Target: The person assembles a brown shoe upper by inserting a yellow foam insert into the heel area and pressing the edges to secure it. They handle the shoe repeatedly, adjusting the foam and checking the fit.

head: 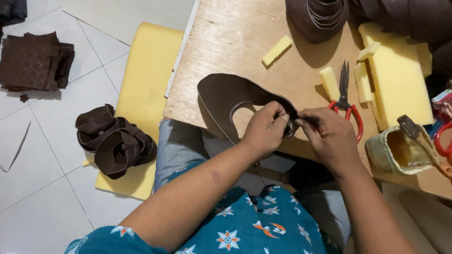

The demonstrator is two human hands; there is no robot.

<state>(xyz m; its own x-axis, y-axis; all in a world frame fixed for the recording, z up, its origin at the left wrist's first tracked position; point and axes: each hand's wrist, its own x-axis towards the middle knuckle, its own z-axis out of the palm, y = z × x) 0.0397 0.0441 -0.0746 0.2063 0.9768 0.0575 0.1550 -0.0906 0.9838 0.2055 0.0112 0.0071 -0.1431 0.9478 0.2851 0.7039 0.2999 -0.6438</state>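
Left hand [264, 127] and right hand [328, 136] meet at the near edge of the wooden board [233, 34], fingers pinched shut on the inner rim of a curved brown leather piece [224, 94] (its wide end lies flat on the board). Just beyond the right hand: red-handled scissors [345, 96]. Further back, yellow foam blocks [398, 74], then dark strap coils [317, 4].

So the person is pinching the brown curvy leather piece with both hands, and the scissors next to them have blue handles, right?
Almost. Both the left hand and the right hand do pinch the brown curved leather piece, but the scissors beside them have red handles, not blue. The head view shows this, with the scissors lying on the wooden board.
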